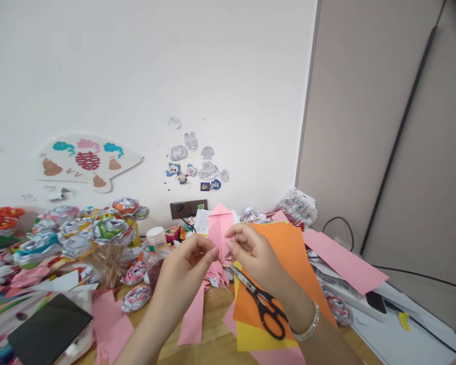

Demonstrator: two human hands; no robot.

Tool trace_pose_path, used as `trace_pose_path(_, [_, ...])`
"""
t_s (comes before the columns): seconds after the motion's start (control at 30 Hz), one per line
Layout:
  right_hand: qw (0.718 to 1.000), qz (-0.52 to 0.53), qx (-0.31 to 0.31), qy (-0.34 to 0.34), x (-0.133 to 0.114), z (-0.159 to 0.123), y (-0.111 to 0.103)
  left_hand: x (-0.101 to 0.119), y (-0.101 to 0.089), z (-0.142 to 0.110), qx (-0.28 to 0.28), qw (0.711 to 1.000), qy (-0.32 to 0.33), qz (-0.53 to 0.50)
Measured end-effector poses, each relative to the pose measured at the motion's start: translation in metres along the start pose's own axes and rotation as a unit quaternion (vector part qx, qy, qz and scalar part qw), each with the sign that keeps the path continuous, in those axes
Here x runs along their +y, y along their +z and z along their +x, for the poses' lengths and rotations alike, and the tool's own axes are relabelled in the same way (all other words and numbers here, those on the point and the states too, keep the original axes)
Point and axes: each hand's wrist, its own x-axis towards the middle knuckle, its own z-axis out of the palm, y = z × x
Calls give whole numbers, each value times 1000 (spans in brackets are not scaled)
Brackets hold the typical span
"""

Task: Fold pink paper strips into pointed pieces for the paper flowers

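A folded strip of pink paper (221, 223) with a pointed top is held upright between my two hands above the table. My left hand (192, 263) pinches its lower left edge between thumb and fingers. On the right edge, a little higher, my right hand (256, 253) pinches the same paper. Black-handled scissors (264, 304) lie just below my right hand, on a stack of orange paper (289, 258) with yellow sheets (251, 337) under it. Beneath my hands, a pink paper strip (193, 319) and crumpled pink scraps rest on the wooden table (216, 324).
Several paper flowers (110, 228) crowd the left, beside a white-capped bottle (155, 246). A dark tablet-like screen (51, 329) lies front left. At right are a long pink strip (345, 258), a clear plastic box (298, 205) and a black cable (421, 274). A white wall stands behind.
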Motion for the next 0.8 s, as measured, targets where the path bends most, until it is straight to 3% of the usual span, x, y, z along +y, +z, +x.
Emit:
trace_pose_path(0.37, [1000, 2, -16, 9, 4, 0, 5, 1, 6, -2, 11, 999, -28, -36])
trace_pose_path(0.8, [999, 40, -17, 16, 5, 0, 8, -9, 7, -5, 11, 999, 16, 33])
